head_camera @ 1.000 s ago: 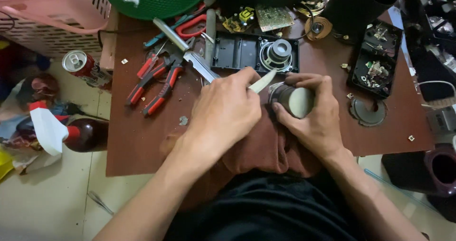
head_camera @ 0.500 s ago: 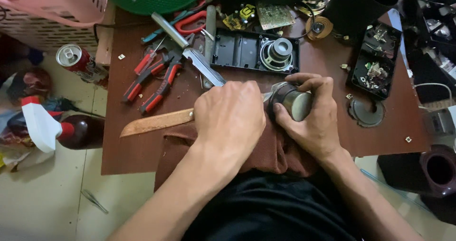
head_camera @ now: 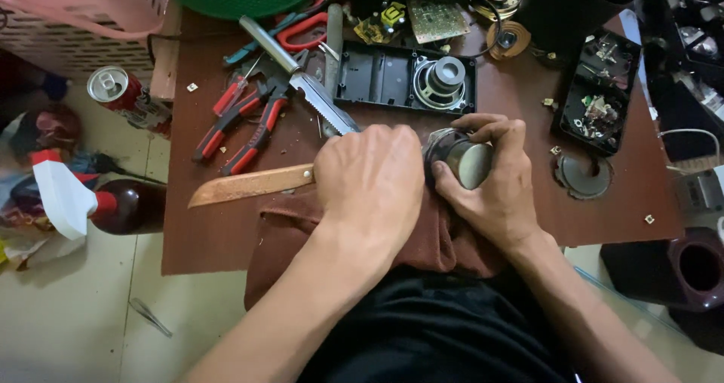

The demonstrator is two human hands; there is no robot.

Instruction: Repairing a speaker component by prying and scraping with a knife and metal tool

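Observation:
My left hand is closed around the handle of a knife, and its rust-brown blade sticks out to the left, flat over the brown table. My right hand grips a small round speaker driver with a shiny metal magnet, tilted on its side. Both hands rest on a brown cloth draped over the table's near edge. The two hands touch at the driver, and the knife's handle is hidden inside my fist.
Red-handled pliers and a serrated saw blade lie behind my left hand. A black housing with a speaker, a circuit board and an open black case sit further back. A can and a dark bottle are on the floor at left.
A second ago the knife's blade pointed up and right at the speaker driver. It has since swung round to point left, and has held there for the last half second.

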